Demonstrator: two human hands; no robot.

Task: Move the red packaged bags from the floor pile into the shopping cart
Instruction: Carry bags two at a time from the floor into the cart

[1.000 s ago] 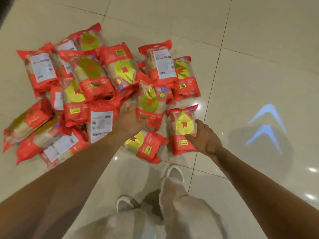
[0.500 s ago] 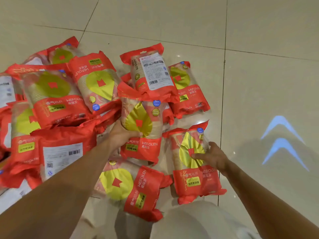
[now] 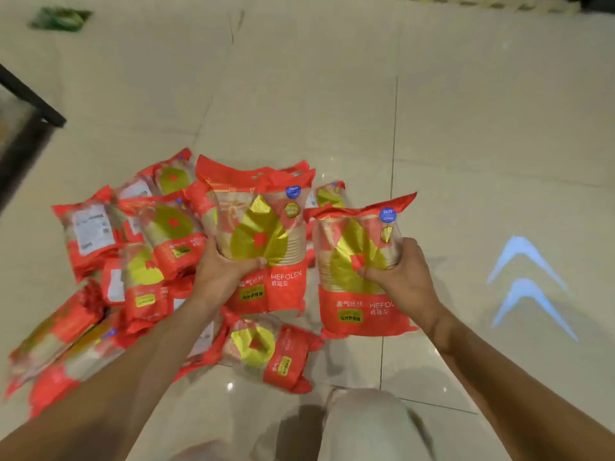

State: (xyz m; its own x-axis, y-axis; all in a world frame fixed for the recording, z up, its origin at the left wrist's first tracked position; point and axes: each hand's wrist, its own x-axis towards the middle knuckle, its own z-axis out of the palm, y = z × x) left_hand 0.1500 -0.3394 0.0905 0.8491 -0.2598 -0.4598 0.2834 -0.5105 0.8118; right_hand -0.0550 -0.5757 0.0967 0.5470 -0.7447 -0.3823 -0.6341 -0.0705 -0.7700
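Head view, items in hand: left hand (image 3: 219, 277) wrapped round the lower middle of one red bag (image 3: 263, 241), thumb across the front, fingers behind; right hand (image 3: 404, 277) clamped likewise on a second red bag (image 3: 361, 271), thumb on the gold leaf print. Both bags upright, raised above the pile (image 3: 139, 261), which lies on the floor just below and to the left

Handling note (judgement): film is slick and the contents look like stacked cups, so grip the firm middle, not the loose red header; keep each bag upright while turning; lift clear of neighbours so none drags along. One bag (image 3: 266, 356) lies nearest the feet and could be trodden on

Shopping cart: not identifiable here; a dark frame (image 3: 30, 104) at the left edge may belong to it, cannot tell

Surface: glossy beige floor tiles (image 3: 332, 94), thin grout lines, lamp glints; likely slippery underfoot

Room: pale blue double chevron (image 3: 529, 281) on the floor at right; blurred green patch (image 3: 60, 18) far upper left; the person's light trousers (image 3: 366, 427) at bottom
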